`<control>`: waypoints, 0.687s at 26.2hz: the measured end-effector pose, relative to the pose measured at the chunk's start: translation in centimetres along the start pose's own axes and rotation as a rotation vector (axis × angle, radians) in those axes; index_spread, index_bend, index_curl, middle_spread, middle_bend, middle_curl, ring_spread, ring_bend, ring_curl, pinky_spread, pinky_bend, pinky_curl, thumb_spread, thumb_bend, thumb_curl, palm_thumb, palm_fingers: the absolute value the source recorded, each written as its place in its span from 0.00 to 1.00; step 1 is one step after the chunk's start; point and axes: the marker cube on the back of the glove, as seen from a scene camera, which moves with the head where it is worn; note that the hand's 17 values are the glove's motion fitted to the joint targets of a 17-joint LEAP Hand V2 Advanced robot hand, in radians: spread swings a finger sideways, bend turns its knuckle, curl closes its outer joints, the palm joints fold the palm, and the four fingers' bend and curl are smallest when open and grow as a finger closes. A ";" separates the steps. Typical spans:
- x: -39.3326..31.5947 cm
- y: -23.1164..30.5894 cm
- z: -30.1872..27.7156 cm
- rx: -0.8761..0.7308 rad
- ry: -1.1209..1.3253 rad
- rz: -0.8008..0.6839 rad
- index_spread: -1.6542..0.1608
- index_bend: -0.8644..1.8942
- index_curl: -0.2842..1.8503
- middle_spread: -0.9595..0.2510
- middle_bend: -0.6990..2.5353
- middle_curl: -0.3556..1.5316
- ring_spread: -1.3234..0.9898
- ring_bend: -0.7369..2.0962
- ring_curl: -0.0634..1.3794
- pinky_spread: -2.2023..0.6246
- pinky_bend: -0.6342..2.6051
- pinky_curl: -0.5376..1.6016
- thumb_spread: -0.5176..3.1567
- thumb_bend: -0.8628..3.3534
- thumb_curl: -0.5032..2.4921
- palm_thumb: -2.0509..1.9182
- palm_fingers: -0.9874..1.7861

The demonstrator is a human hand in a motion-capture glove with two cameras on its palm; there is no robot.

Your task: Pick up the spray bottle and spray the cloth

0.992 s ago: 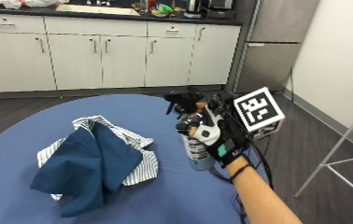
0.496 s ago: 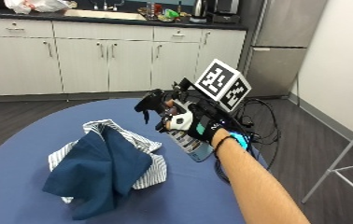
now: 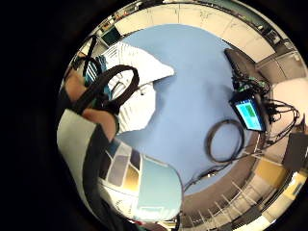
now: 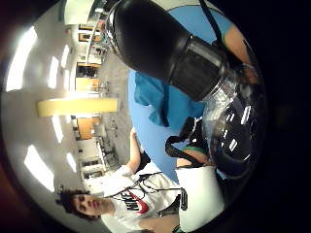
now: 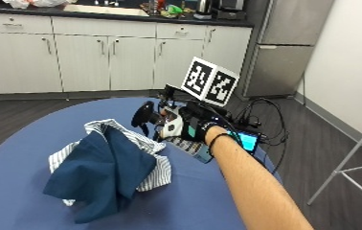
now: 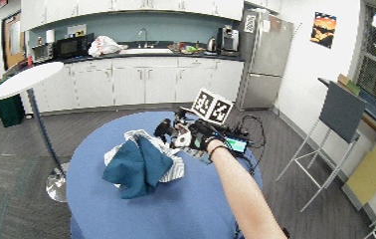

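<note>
My gloved right hand (image 5: 191, 127) grips the spray bottle (image 5: 196, 150) and holds it above the table, tilted. Its black spray head (image 5: 144, 115) points toward the cloth and hangs just over the cloth's near edge. The cloth is a crumpled heap: a dark blue piece (image 5: 103, 173) lies on a blue-and-white striped piece (image 5: 153, 143) on the round blue table (image 5: 21, 143). In the little finger side palm view the bottle's pale blue labelled body (image 3: 140, 186) fills the space by the palm, with the striped cloth (image 3: 140, 94) beyond. The thumb side palm view shows the black spray head (image 4: 160, 41) close up.
A small device with a lit screen (image 5: 248, 141) and a tangle of black cables (image 5: 257, 112) lie at the table's far right edge, behind my hand. A coiled cable (image 3: 225, 140) rests on the table beside it. A floor lamp (image 6: 26, 79) stands left of the table.
The bottle has gone from upright by the table top to lifted and tilted, spray head toward the cloth. The outside camera has also shifted.
</note>
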 end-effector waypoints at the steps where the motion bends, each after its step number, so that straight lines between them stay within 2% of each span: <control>1: -0.2 0.0 0.0 -0.002 0.006 -0.001 0.78 0.35 0.23 0.72 0.31 0.43 0.53 0.49 0.34 0.75 0.38 0.41 0.32 0.20 0.36 0.75 0.77; 18: -0.3 0.0 0.9 -0.051 0.051 -0.002 0.79 0.35 0.24 0.72 0.32 0.43 0.53 0.49 0.34 0.75 0.38 0.41 0.30 0.20 0.38 0.75 0.77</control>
